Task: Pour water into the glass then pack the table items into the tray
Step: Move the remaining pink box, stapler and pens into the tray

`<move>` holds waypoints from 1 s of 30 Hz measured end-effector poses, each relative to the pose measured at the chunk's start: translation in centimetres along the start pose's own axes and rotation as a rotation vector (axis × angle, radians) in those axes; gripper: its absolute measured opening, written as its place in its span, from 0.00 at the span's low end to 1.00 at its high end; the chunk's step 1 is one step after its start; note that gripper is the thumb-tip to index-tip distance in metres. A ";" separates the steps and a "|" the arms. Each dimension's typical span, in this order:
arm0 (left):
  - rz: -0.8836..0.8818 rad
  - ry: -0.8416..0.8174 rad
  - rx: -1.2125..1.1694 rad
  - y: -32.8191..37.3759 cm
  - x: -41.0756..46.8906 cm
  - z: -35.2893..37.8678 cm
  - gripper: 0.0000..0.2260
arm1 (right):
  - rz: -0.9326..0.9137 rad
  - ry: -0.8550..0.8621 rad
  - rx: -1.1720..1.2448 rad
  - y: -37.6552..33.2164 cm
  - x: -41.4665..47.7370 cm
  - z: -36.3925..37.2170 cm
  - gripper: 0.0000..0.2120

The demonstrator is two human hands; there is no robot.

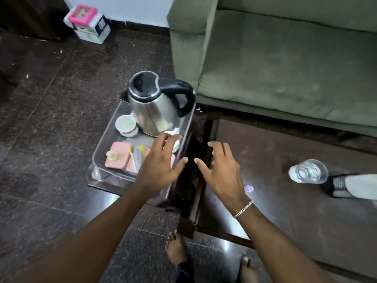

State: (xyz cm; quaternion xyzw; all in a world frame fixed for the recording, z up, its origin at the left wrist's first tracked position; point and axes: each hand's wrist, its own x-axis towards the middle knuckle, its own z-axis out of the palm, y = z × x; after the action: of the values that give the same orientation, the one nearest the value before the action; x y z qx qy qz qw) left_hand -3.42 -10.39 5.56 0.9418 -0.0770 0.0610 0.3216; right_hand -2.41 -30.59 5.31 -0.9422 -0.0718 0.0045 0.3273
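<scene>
On the dark table (306, 201), the glass (308, 171) stands well right of the right hand (222, 170); both hands open, empty, the left hand (161, 160) farther.

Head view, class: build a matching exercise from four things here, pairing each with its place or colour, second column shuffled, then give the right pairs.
Things
1. kettle
2. glass
3. white cup
4. pink box

Descriptions
A. on the floor by the wall, on top of a white box
B. far end of the clear tray, black handle
C. on the table to the right of both hands
D. in the tray, left of the kettle

Pairs: 1-B, 2-C, 3-D, 4-A
</scene>
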 end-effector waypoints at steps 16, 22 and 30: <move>-0.138 -0.487 -0.123 9.1 -0.7 21.9 0.18 | 0.233 -0.280 0.011 22.0 -7.2 -3.3 0.22; -0.019 -0.484 -0.059 9.0 -1.2 25.0 0.09 | 0.158 -0.288 0.018 23.9 -7.2 -0.7 0.13; -0.036 -0.395 -0.061 8.7 -1.6 18.2 0.08 | 0.020 -0.277 -0.006 17.7 -5.4 -1.4 0.07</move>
State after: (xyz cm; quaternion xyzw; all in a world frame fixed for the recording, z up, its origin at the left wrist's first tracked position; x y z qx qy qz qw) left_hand -5.43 -28.20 -3.86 0.9264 -0.1236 -0.1328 0.3298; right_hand -5.37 -45.93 -4.70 -0.9342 -0.1069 0.1374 0.3113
